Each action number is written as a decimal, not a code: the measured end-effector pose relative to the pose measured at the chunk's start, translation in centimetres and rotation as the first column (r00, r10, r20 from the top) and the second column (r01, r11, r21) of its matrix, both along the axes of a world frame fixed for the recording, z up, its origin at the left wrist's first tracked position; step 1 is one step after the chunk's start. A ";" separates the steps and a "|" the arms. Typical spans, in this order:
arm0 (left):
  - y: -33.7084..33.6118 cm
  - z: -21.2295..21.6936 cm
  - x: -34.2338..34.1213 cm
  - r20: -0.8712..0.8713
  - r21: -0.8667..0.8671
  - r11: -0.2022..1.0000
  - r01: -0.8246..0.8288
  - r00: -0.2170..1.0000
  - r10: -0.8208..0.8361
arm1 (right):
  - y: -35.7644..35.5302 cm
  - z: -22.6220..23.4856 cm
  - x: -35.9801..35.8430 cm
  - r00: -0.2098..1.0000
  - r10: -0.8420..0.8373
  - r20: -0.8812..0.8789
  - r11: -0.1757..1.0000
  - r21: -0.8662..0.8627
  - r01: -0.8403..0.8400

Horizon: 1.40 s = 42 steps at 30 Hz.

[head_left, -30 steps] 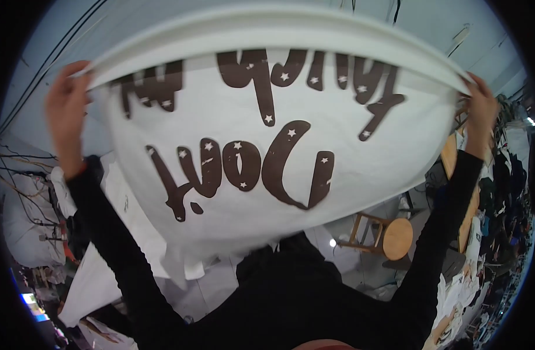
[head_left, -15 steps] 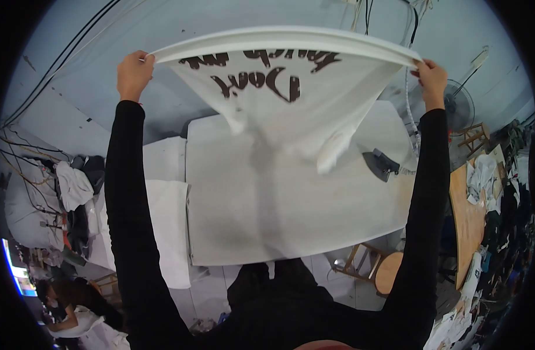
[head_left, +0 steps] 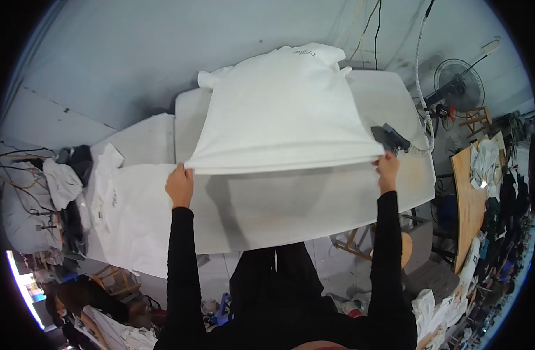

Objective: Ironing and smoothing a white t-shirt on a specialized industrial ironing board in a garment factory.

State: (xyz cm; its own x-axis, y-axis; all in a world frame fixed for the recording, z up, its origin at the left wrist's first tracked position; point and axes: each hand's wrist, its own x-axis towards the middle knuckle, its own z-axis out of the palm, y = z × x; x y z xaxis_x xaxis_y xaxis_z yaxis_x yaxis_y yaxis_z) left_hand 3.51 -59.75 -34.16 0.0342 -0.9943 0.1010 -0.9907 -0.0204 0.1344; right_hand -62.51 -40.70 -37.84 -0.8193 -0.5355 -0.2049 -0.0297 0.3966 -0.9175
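A white T-shirt (head_left: 285, 105) with a small dark print near its neck spreads out over the far half of the padded ironing table (head_left: 296, 204). Its hem is stretched taut toward me. My left hand (head_left: 179, 185) pinches the hem's left corner, and my right hand (head_left: 387, 171) pinches the right corner. The hem hangs a little above the table and casts a shadow there. Just beyond my right hand rests a dark iron (head_left: 391, 139), partly behind the shirt's edge, with a hose running from it.
More white T-shirts (head_left: 139, 216) lie flat on a side surface at the left. A standing fan (head_left: 459, 86) is at the back right, near a wooden table (head_left: 469, 204) and piled clothes. Another person (head_left: 89, 300) works at the lower left. Cables hang along the far wall.
Both hands have come down and toward me, still gripping the hem. The shirt, raised in the air before with large lettering showing, now lies spread over the table with a small print visible.
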 end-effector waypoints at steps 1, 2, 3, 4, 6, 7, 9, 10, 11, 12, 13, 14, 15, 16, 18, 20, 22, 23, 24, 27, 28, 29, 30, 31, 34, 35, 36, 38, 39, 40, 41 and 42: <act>2.1 -3.1 0.8 0.010 0.026 1.000 0.001 1.000 -0.002 | 1.6 -2.5 1.5 0.999 -0.027 0.030 0.998 0.062 0.025; 3.7 -5.8 1.6 0.018 0.048 0.999 0.005 1.000 -0.006 | 2.9 -4.9 2.8 0.997 -0.057 0.055 0.991 0.121 0.050; 5.5 -8.4 1.6 0.009 0.064 0.998 -0.001 1.000 0.000 | 4.5 -6.8 3.5 0.996 -0.065 0.065 0.987 0.152 0.054; 7.1 -10.2 2.0 0.007 0.096 0.995 -0.002 1.000 0.002 | 5.9 -8.5 4.9 0.994 -0.068 0.084 0.982 0.182 0.051; 9.4 -13.2 2.3 -0.027 0.087 0.996 0.016 1.000 -0.014 | 8.3 -11.4 6.7 0.993 -0.086 0.077 0.969 0.238 0.065; 10.3 -14.5 2.0 -0.030 0.073 0.997 0.023 0.999 -0.021 | 9.2 -12.6 7.1 0.996 -0.089 0.030 0.972 0.221 0.080; 11.7 -16.3 1.5 -0.078 0.029 0.999 0.015 0.997 -0.013 | 10.7 -14.3 7.7 0.995 -0.094 -0.021 0.969 0.228 0.096; 12.1 -16.6 1.6 -0.112 -0.040 0.999 0.001 0.994 -0.005 | 10.8 -14.4 8.2 0.992 -0.070 -0.102 0.975 0.201 0.090; 12.4 -16.8 1.8 -0.109 -0.019 1.000 0.002 0.994 -0.004 | 10.8 -14.4 8.7 0.982 -0.047 -0.184 0.982 0.174 0.079; 12.4 -16.8 1.8 -0.130 -0.060 0.998 0.022 0.991 -0.029 | 10.9 -14.1 8.5 0.981 -0.049 -0.190 0.978 0.190 0.086; 12.5 -16.9 2.0 -0.149 -0.103 0.994 0.040 0.987 -0.055 | 11.1 -14.0 8.5 0.945 0.026 -0.326 0.972 0.231 0.053; 12.6 -17.0 2.2 -0.154 -0.089 0.995 0.045 0.986 -0.058 | 11.2 -14.0 8.5 0.887 0.105 -0.450 0.961 0.276 0.026; 13.0 -17.1 2.7 -0.147 -0.114 0.991 0.068 0.986 -0.084 | 11.5 -14.2 8.6 0.886 0.109 -0.450 0.956 0.291 0.030; 13.3 -17.3 3.0 -0.140 -0.140 0.986 0.092 0.984 -0.112 | 11.7 -14.3 8.8 0.874 0.101 -0.475 0.964 0.263 0.032; 14.3 -17.4 3.8 -0.136 -0.150 0.981 0.119 0.981 -0.140 | 12.3 -14.5 9.2 0.861 0.096 -0.499 0.969 0.244 0.034; 15.1 -17.6 4.3 -0.130 -0.166 0.975 0.147 0.977 -0.169 | 12.8 -14.6 9.6 0.885 0.059 -0.461 0.978 0.206 0.042; 16.1 -17.3 3.8 -0.108 -0.204 0.966 0.161 0.977 -0.186 | 13.5 -13.5 9.3 0.867 0.062 -0.495 0.978 0.203 0.046; 16.9 -17.3 3.8 -0.110 -0.190 0.967 0.171 0.975 -0.194 | 13.8 -13.1 9.3 0.850 0.068 -0.522 0.981 0.191 0.039; 17.6 -17.2 4.2 -0.106 -0.199 0.964 0.175 0.974 -0.199 | 14.0 -13.1 9.5 0.854 0.067 -0.517 0.978 0.204 0.047; 19.7 -17.0 4.3 -0.103 -0.209 0.963 0.172 0.975 -0.196 | 15.1 -12.5 9.4 0.893 0.039 -0.449 0.984 0.170 0.043; 20.6 -16.8 4.7 -0.093 -0.215 0.965 0.153 0.980 -0.176 | 15.7 -12.5 9.4 0.914 0.031 -0.404 0.988 0.151 0.034; 21.8 -16.5 5.3 -0.132 -0.130 0.988 0.081 0.986 -0.098 | 16.4 -12.5 9.5 0.933 0.023 -0.359 0.991 0.131 0.026; 22.8 -16.7 5.9 -0.128 -0.121 0.988 0.092 0.986 -0.107 | 16.8 -12.4 9.5 0.935 0.017 -0.354 0.989 0.140 0.035; 23.9 -17.0 6.9 -0.057 -0.160 0.986 0.056 0.996 -0.066 | 17.2 -12.4 9.6 0.947 0.036 -0.320 0.995 0.100 -0.004; 27.5 -14.9 8.6 -0.097 -0.157 0.935 -0.317 0.947 0.305 | 19.5 -12.9 7.7 0.941 0.065 -0.333 0.995 0.089 -0.037; 29.0 -14.0 10.8 -0.046 -0.137 0.942 -0.308 0.951 0.304 | 19.9 -13.7 6.8 0.923 0.072 -0.379 0.995 0.092 -0.040; 29.5 -13.5 9.5 -0.059 -0.086 0.927 -0.365 0.931 0.361 | 21.7 -14.6 5.1 0.947 0.060 -0.316 0.993 0.118 -0.024; 29.1 -11.2 5.8 -0.133 0.027 0.875 -0.483 0.866 0.482 | 21.0 -12.9 5.8 0.979 0.052 -0.197 0.988 0.150 -0.022; 28.1 -11.8 4.2 -0.375 0.079 0.876 -0.475 0.800 0.468 | 19.9 -12.1 5.9 0.993 0.028 -0.115 0.988 0.152 -0.010; 26.9 -13.0 2.7 -0.471 0.127 0.919 -0.373 0.792 0.387 | 20.1 -12.5 4.9 0.988 0.039 -0.148 0.989 0.150 -0.017; 25.2 -13.9 -0.6 -0.481 0.185 0.920 -0.346 0.784 0.392 | 19.5 -12.4 4.5 0.975 0.123 -0.183 0.979 0.185 -0.088; 23.7 -14.4 -4.1 -0.497 0.239 0.918 -0.316 0.773 0.395 | 18.4 -11.6 4.0 0.953 0.205 -0.222 0.964 0.216 -0.157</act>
State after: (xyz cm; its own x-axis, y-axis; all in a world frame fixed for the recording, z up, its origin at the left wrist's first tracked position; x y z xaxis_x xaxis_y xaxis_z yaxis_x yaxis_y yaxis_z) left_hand -0.59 -36.02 -48.52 0.3966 -0.9021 -0.1699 -0.6850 -0.4140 0.5995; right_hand -58.51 -22.26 -49.39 -0.7499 -0.6489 -0.1284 -0.3275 0.5329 -0.7802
